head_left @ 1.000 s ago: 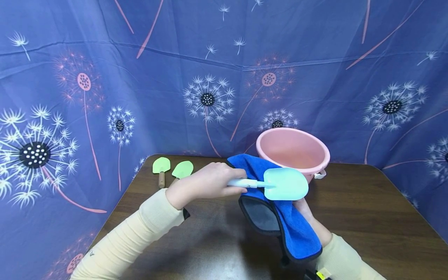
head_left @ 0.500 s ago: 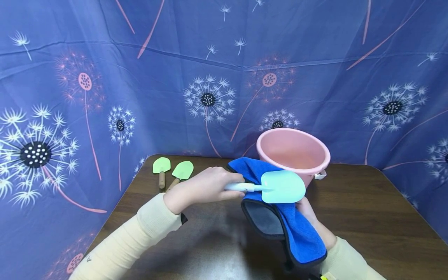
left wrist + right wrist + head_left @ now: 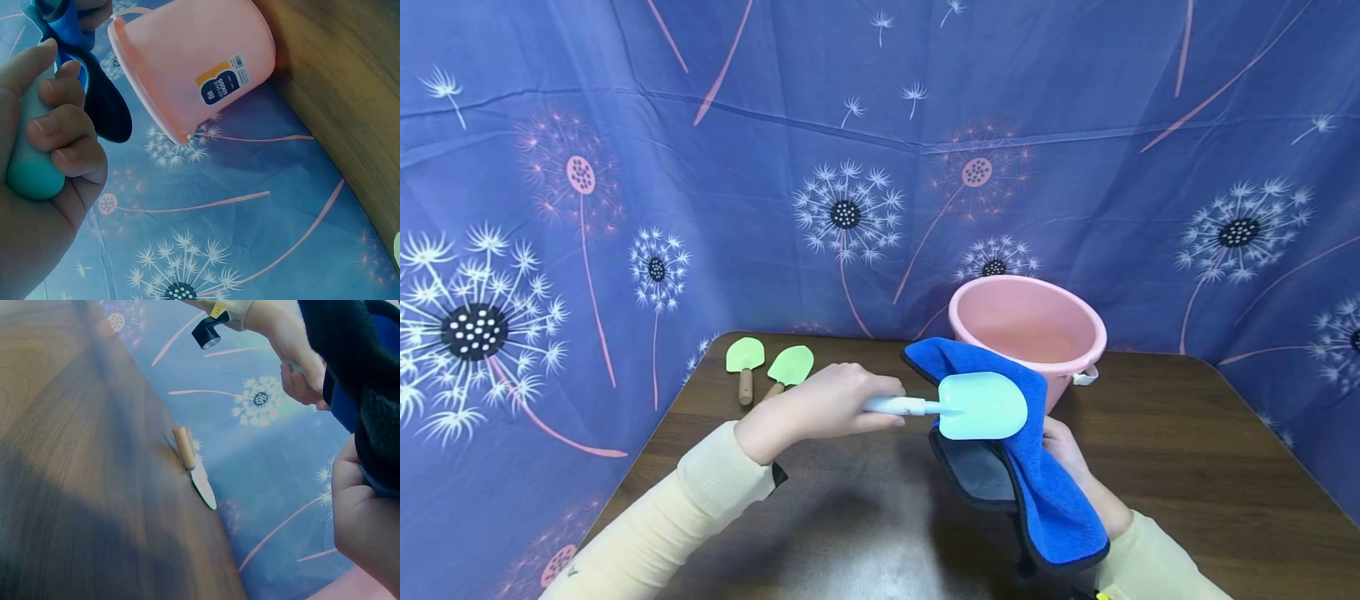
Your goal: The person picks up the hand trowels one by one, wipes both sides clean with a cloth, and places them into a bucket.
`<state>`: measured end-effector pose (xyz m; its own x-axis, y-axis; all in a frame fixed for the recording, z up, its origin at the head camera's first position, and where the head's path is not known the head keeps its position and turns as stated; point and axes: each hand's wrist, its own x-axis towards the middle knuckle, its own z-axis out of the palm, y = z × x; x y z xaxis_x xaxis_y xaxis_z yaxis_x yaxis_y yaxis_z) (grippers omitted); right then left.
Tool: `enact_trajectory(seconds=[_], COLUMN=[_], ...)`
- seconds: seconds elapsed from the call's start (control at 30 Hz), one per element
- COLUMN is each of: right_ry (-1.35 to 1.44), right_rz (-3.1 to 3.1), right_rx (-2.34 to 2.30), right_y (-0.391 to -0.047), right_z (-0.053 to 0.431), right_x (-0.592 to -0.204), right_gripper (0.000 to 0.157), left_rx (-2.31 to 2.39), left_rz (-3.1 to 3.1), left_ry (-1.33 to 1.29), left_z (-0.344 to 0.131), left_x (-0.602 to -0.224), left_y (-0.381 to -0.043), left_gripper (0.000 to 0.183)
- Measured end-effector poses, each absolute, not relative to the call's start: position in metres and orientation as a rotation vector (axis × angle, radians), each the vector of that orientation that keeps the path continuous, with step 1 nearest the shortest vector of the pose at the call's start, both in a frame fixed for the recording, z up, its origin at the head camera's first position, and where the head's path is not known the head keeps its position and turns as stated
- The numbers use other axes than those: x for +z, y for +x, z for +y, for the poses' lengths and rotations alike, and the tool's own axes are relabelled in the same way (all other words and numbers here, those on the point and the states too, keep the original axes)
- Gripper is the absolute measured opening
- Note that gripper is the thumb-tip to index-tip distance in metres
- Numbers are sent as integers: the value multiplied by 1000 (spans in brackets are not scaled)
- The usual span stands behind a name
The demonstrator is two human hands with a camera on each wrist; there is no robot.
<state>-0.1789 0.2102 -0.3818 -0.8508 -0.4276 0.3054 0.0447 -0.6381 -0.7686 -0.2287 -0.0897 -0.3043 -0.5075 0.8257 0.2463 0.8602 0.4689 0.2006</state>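
The left hand has its fingers wrapped around the white handle of a pale-blue, rounded shovel, raised above the brown wooden table. The right hand grips a black-edged blue cloth behind the blade.

The pink bucket blocks passage beyond the blue cloth; right of the bucket, tabletop lies free.

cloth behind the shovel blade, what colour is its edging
The cloth has black edging around blue and grey; clearest in the head view.
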Motion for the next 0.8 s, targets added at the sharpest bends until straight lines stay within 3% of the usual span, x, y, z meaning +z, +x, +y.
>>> enact_trajectory(seconds=[0.27, 0.8], right_ry=[-687, -686], right_rz=[966, 926], right_rx=[-2459, -2387], right_y=[-180, -177], right_z=[218, 233], right_x=[-379, -387], right_gripper=[35, 41], left_rx=[-438, -434], left_rz=[-2628, -2638], left_ry=[-1456, -1477], left_z=[-97, -114], left_x=[-307, -316], left_y=[-230, -228], left_gripper=[12, 13])
